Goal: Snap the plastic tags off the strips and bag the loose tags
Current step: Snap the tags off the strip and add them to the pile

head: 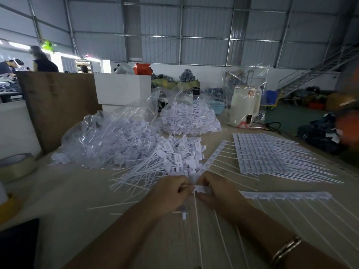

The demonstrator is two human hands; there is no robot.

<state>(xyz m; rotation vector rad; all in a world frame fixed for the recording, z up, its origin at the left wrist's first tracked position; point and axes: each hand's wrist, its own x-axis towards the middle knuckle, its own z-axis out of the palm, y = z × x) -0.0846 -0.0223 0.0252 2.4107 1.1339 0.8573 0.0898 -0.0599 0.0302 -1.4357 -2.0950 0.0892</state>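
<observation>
While snapping: our left hand (171, 193) and right hand (211, 189) pinch one strip (200, 188).
Risk: we might tear a tag.
Pile (174, 158): just beyond; stray tags could mix.

Your view is dim and bluish; the brightest light comes from the doorway (58, 55) far left, blown out to white; the clear bags (108, 133) catch faint glare; the wide lens bows the wall panels (194, 26); the right edge smears into an orange blur (347, 121); the forearms sit softly focused.
</observation>
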